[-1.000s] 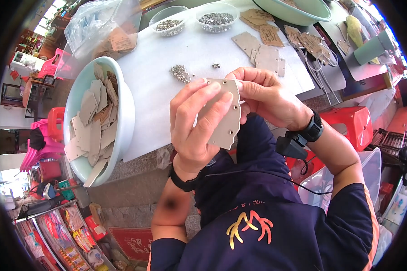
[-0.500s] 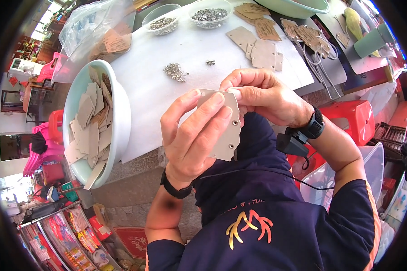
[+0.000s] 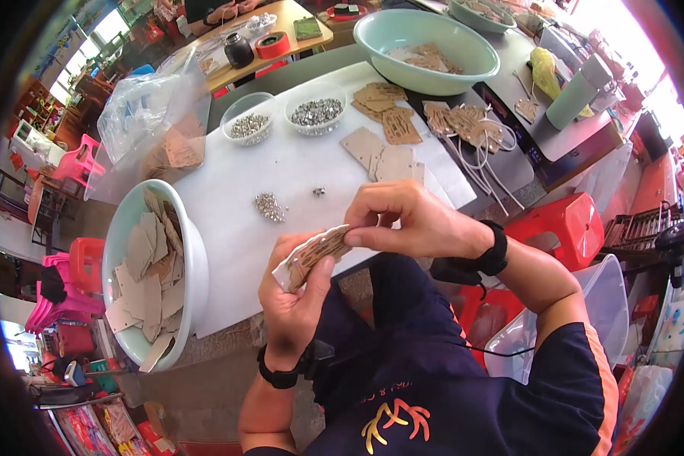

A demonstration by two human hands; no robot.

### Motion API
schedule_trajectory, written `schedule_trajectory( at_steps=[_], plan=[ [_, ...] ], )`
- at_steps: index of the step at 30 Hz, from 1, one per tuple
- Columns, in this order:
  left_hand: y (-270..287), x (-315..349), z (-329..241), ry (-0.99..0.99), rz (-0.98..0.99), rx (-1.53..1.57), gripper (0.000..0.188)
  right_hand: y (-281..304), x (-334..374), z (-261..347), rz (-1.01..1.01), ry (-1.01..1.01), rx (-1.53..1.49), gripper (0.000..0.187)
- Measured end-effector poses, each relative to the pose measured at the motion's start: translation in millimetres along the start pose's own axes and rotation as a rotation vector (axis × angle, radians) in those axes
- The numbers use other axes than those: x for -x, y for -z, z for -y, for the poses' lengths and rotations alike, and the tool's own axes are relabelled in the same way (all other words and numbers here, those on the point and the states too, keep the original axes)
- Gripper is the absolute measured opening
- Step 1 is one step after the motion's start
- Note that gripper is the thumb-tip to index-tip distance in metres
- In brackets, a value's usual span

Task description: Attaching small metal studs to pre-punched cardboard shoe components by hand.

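A brown cardboard piece [image 3: 312,258] with dark print and a wavy edge is tilted up over the near edge of the white-covered table. My left hand [image 3: 290,300] grips it between thumb and fingers. At the card's right end, my right hand [image 3: 406,220] is closed with thumb and fingertips on the corner; whether a small metal part is pinched there too is hidden. Beyond the card lie a small heap of shiny metal fasteners [image 3: 269,207] and a few loose fasteners [image 3: 318,191].
A pale basin [image 3: 197,281] of cardboard pieces stands at left. Two clear tubs of metal parts, the left tub [image 3: 247,101] and right tub [image 3: 315,90], sit farther back. Behind are stacked cards [image 3: 391,163], white cords [image 3: 485,178], a large green basin [image 3: 372,57] and a green bottle [image 3: 581,95].
The cardboard piece has turned from its plain side to its printed side, tilted flatter. My hands are lower in view, and the view has risen to show more of the table's far side.
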State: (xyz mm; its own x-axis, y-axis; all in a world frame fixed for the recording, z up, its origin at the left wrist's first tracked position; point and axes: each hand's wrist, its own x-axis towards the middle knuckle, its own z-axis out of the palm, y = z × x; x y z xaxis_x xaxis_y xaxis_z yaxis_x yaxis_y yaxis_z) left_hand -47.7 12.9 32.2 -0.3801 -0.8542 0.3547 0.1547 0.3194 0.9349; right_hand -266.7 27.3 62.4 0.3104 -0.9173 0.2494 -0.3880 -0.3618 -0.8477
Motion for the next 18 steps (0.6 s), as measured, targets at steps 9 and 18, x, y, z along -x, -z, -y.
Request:
schedule_trajectory(
  at_steps=[9, 18],
  plan=[
    [-7, -13, -25, -0.186, 0.029, -0.019, 0.052, 133, -28, 6, -0.461, -0.278, -0.086, 0.028],
    [-26, -12, -82, -0.324, 0.658, 0.699, 0.049, 230, -19, -72, -0.735, -0.374, -0.083, 0.039]
  ],
)
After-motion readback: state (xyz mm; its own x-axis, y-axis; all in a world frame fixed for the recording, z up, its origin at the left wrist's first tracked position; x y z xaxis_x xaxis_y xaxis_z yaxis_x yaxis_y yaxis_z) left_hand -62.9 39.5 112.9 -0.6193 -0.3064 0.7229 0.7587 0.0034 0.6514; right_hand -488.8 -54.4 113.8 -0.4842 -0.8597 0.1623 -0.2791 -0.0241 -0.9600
